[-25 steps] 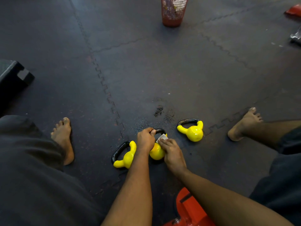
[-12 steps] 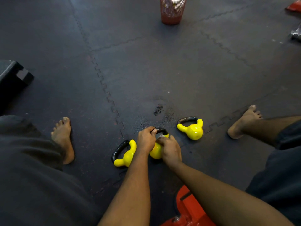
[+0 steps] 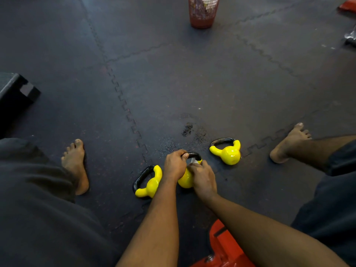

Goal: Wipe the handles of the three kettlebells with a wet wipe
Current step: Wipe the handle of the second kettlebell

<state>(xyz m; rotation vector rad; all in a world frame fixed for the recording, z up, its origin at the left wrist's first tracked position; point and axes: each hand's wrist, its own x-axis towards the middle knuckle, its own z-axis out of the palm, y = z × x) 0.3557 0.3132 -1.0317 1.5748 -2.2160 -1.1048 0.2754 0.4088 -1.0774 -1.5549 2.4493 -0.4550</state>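
The middle kettlebell [image 3: 185, 181] sits on the floor [image 3: 192, 83] between the left kettlebell [image 3: 151, 185] and the right kettlebell [image 3: 229, 153]. We curl our left hand [image 3: 174, 166] round its black handle [image 3: 195, 155], while the fingers of our right hand [image 3: 204, 179] pinch the wet wipe [image 3: 193, 161] against it.

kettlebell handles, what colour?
Black, on yellow bodies; clearest on the left kettlebell's handle in the head view.

Dark interlocking floor mats [image 3: 192, 74]. Red mesh basket [image 3: 202, 14] at far centre. Black block [image 3: 13, 93] on the left edge. Orange-red equipment [image 3: 225, 251] at the near bottom. Dark speckled patch [image 3: 187, 130] on the mat.
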